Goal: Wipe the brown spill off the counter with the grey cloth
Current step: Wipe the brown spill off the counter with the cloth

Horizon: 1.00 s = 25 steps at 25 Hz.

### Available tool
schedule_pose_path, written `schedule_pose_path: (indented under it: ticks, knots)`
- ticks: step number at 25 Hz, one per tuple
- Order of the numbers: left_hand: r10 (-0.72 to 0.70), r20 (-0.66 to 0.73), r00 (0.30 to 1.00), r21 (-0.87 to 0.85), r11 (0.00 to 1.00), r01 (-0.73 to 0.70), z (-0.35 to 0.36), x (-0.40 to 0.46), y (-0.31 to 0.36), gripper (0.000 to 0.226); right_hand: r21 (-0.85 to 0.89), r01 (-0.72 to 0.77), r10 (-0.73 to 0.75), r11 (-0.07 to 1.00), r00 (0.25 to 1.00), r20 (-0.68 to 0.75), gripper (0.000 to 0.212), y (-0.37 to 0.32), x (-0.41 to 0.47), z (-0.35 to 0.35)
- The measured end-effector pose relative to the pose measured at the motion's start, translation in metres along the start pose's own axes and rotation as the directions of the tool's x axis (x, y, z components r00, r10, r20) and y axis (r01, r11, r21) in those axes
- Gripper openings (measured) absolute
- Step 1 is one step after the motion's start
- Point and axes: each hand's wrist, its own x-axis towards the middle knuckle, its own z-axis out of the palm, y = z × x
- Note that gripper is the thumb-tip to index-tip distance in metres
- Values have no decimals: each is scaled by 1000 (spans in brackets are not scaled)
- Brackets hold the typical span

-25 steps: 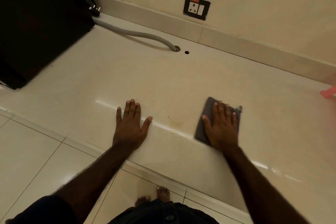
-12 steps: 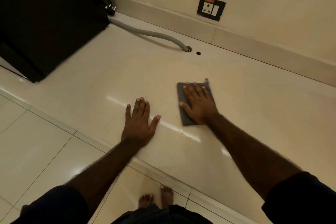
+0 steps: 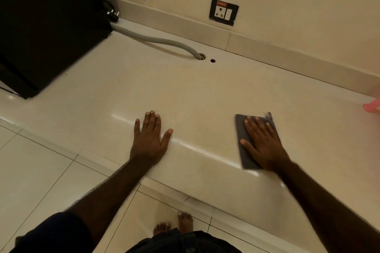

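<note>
The grey cloth [image 3: 242, 129] lies flat on the pale counter [image 3: 185, 92], close to the front edge on the right. My right hand [image 3: 264, 146] presses down on it, palm flat and fingers spread, covering most of the cloth. To the left, my left hand [image 3: 149, 140] rests flat on the bare counter with fingers apart and nothing in it. No distinct brown stain shows between the hands, only a faint wet sheen [image 3: 205, 160] near the counter's edge.
A black appliance [image 3: 45, 26] stands at the back left. A grey hose [image 3: 162, 41] runs from it into a hole, beside a smaller hole [image 3: 212, 60]. Two wall sockets [image 3: 223, 12] sit above. A pink object [image 3: 371, 107] is at the right edge.
My right hand swept the cloth from the right to the middle of the counter, then back right and nearer the front edge. The brownish mark seen a second ago no longer shows. My left hand stayed put.
</note>
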Motion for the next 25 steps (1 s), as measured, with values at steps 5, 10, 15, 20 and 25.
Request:
schedule_pose_path:
  ticks: [5,10,15,20,25]
  knots:
    - [-2,26,1000,15,1000,2,-3,-1,2,84,15,-79,79,997,997,-6,86,-54,-45,23]
    - [-18,27,999,23,1000,18,-2,1,3,82,66,23,-21,998,999,-25,93,-158,6,30]
    - [-13,46,999,14,1000,13,-3,3,1,85,77,64,-61,995,997,-35,93,-157,55,18]
    - [-6,13,1000,-3,1000,6,-2,-1,2,87,99,-159,163,982,986,-36,99,-37,13,14]
    - [-9,19,1000,13,1000,9,-1,0,0,86,46,-162,164,986,985,-52,90,-22,-76,35]
